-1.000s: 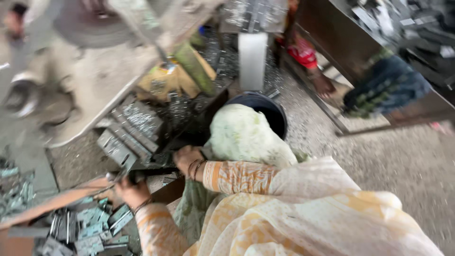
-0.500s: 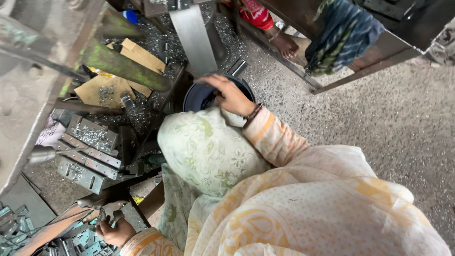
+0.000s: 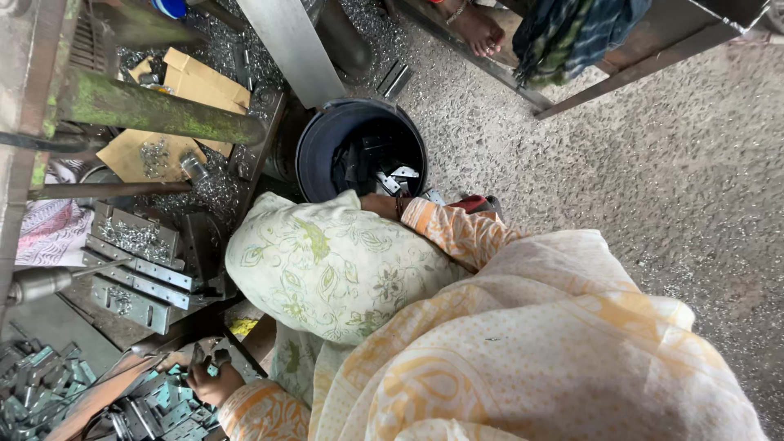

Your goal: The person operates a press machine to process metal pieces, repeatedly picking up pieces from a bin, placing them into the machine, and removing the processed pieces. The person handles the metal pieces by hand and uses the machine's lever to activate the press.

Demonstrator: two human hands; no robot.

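Orange floral-print sleeves, pale yellow-and-cream patterned drape, green leaf-print cloth over the knee, dark wrist bangle.

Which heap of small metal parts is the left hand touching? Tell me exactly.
The left hand rests on the grey-green pile of parts at the lower left; the parts in the dark bucket lie by the right wrist.

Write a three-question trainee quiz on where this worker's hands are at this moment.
1. True or false: the right hand is at the rim of the dark round bucket.
2. The left hand rests on: A) flattened cardboard, B) a pile of small metal brackets, C) gravel floor.
3. What lies inside the bucket?

Key:
1. True; it reaches in from the knee side.
2. B; the fingers are among the brackets at lower left.
3. Small bent metal pieces, some pale, some dark.
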